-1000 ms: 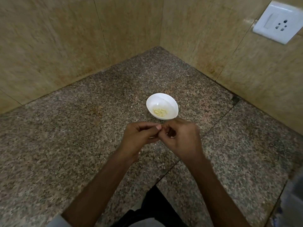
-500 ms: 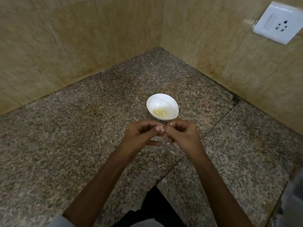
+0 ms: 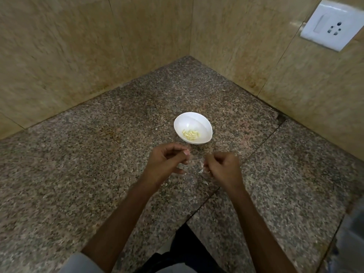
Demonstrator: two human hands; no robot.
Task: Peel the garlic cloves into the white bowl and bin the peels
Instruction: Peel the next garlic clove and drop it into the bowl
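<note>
Left hand (image 3: 167, 162), on the near side of the white bowl (image 3: 206, 123), pinched, contents blurred, cannot tell; right hand (image 3: 222, 167) pinches a peel sliver (image 3: 201, 170). Peeled cloves (image 3: 190, 134) lie in the bowl. Judged: peeling step; next, bare clove into bowl

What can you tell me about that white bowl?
The bowl is small, white and glossy, perhaps ceramic or plastic, and looks oval from this angle. It stands upright on the speckled granite counter, in front of the corner where the tiled walls meet. A small heap of pale yellow peeled cloves lies in its bottom, and the rest of the inside is bare. The left hand and right hand hover just in front, and neither seems to touch it.
</note>
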